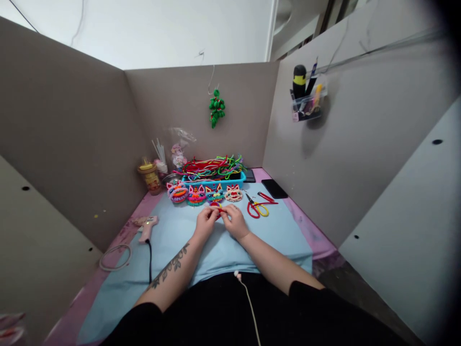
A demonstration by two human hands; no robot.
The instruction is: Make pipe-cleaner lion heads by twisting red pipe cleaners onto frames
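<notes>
My left hand [206, 222] and my right hand [235, 223] meet over the middle of the blue cloth, fingertips nearly touching. Both are closed in a pinch on a small red pipe cleaner piece [219, 210], whose shape is mostly hidden by the fingers. Just beyond them, a row of several colourful pipe cleaner animal heads stands on the cloth, among them a blue one [215, 193] and a white-and-red one [234, 192]. To the right of my hands lie scissors [257, 207] with red and yellow handles, beside a red pipe cleaner [266, 203].
Behind the heads, a blue basket [216, 183] is heaped with coloured pipe cleaners. A pink glue gun [147, 228] with its cord lies at left, near a brown cup [150, 179]. A black phone [274, 189] rests at right. Grey partitions [201, 96] enclose three sides.
</notes>
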